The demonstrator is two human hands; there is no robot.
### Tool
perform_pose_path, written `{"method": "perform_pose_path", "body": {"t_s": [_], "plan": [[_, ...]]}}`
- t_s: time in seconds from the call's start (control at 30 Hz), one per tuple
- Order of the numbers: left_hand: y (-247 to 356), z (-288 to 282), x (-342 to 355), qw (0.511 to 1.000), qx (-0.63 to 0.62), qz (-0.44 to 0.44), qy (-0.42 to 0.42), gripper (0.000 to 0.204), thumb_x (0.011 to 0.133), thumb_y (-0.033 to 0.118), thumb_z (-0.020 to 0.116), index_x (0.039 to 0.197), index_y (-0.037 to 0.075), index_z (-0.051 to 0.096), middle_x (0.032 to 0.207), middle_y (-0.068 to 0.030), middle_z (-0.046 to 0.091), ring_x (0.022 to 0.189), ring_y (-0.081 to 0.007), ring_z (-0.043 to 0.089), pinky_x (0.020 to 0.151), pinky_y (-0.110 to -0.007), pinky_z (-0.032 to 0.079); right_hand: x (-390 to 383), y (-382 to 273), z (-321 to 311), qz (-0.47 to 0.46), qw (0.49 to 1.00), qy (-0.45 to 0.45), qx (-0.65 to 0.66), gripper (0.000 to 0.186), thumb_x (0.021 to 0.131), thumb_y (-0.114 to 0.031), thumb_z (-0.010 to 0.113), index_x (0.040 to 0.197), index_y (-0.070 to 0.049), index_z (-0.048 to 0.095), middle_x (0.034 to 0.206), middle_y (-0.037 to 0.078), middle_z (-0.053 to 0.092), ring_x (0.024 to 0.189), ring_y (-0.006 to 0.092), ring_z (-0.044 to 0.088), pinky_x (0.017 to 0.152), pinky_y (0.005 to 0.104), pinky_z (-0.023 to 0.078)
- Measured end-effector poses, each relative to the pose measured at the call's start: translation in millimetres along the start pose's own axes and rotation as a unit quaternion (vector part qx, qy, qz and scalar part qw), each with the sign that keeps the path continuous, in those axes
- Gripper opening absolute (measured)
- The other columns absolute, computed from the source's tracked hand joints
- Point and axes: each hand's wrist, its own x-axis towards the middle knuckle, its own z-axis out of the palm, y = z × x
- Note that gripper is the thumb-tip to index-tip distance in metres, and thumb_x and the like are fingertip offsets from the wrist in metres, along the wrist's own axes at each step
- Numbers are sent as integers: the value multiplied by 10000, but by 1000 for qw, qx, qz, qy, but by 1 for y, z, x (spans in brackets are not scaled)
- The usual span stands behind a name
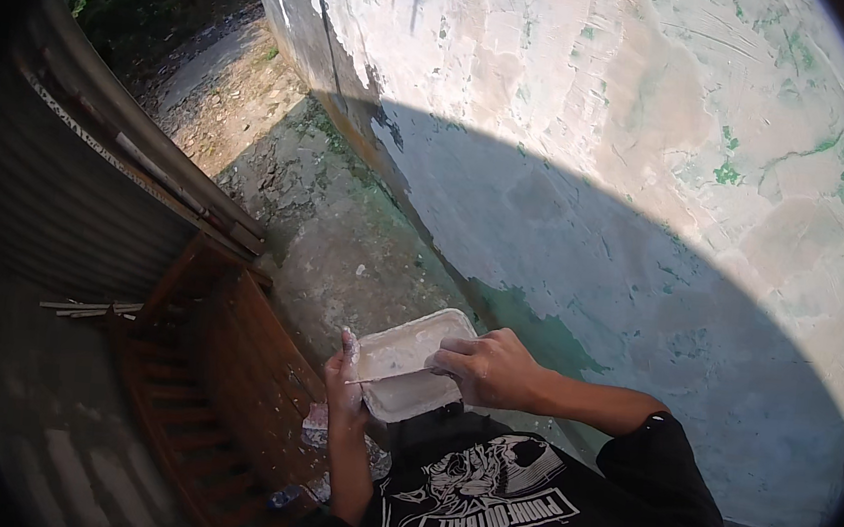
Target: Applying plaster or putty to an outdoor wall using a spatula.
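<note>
My left hand, smeared with white putty, grips the left edge of a white rectangular tray held in front of my chest. My right hand is closed over the tray's right side and holds a thin flat putty blade that lies across the tray toward my left hand. The blade's handle is hidden inside my fist. Pale putty coats the inside of the tray. Just beyond my hands stands a rough wall, patched with white filler and traces of green paint.
A brown wooden slatted bench stands at my lower left. Long poles lean along a corrugated metal sheet on the left. A narrow concrete strip runs between bench and wall toward a dirt path.
</note>
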Motion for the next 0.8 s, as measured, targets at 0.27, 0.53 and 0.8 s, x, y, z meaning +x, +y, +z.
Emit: {"method": "perform_pose_path", "body": {"t_s": [0.27,0.53,0.8], "plan": [[35,32,93,995,56,-30,-81,482,961,423,519,867,-27,664,801,-81,679,692,-136,649,653,-272,528,74,59,-3,56,993,82,-69,228,672,-64,603,898,-87,613,790,54,606,650,269,645,494,393,486],[88,5,221,994,42,-51,-90,470,952,429,536,874,-19,657,791,-79,676,661,-124,638,618,-275,529,172,91,25,87,993,39,-64,279,679,-76,615,955,-113,625,819,39,627,645,263,648,494,396,492],[152,3,314,980,98,-80,-155,467,954,421,535,871,-19,668,815,-83,682,668,-121,639,622,-271,530,267,134,27,142,986,76,-34,218,704,-75,603,917,-106,635,795,43,626,656,263,649,511,398,498]]}}
